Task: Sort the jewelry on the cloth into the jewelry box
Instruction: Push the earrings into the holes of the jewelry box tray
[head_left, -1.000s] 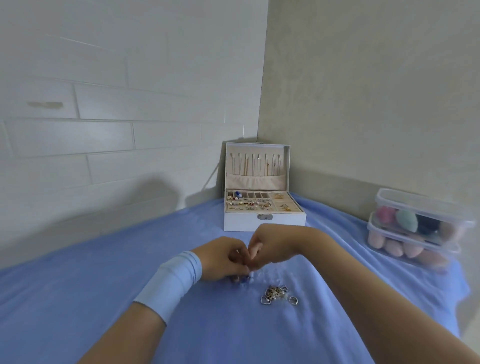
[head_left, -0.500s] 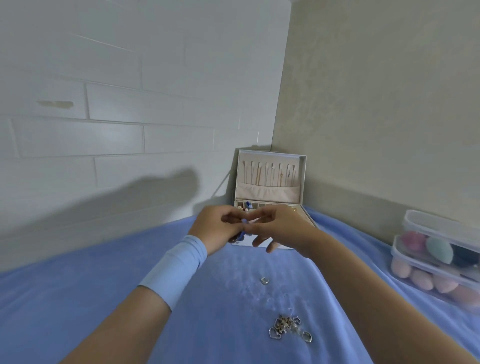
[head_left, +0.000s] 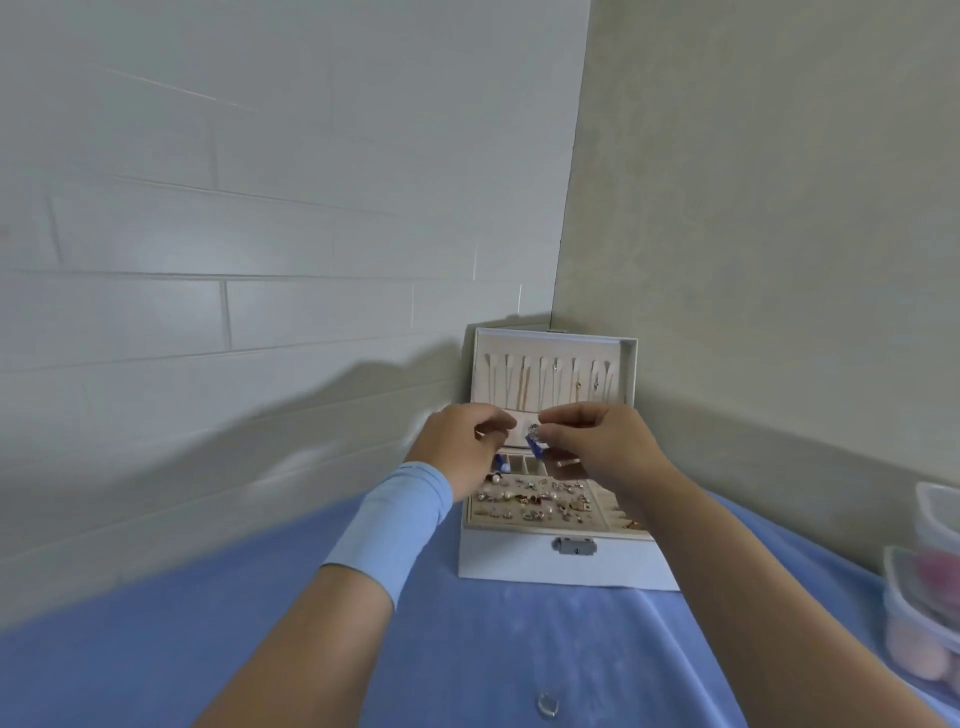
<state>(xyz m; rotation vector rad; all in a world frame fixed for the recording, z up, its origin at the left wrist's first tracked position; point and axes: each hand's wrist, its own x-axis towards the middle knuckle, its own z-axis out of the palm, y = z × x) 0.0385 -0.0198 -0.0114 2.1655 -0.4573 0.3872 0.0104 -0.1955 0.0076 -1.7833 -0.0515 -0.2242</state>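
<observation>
While over jewelry box (head_left: 561, 569), right hand (head_left: 597, 447).

You're on one wide-angle camera, worn on your head, facing forward and down toward the room's corner (head_left: 574, 208). It sits close: your forearms (head_left: 311, 634) run up from the bottom edge, the cloth (head_left: 156, 654) fills the foreground, the jewelry box (head_left: 519, 567) lies just ahead, centre.

cloth (head_left: 208, 665): plain blue
jewelry box (head_left: 519, 569): white shell, beige lining
wristband (head_left: 389, 525): light blue
held piece (head_left: 533, 440): blue and silver
walls: white brick, beige
</observation>
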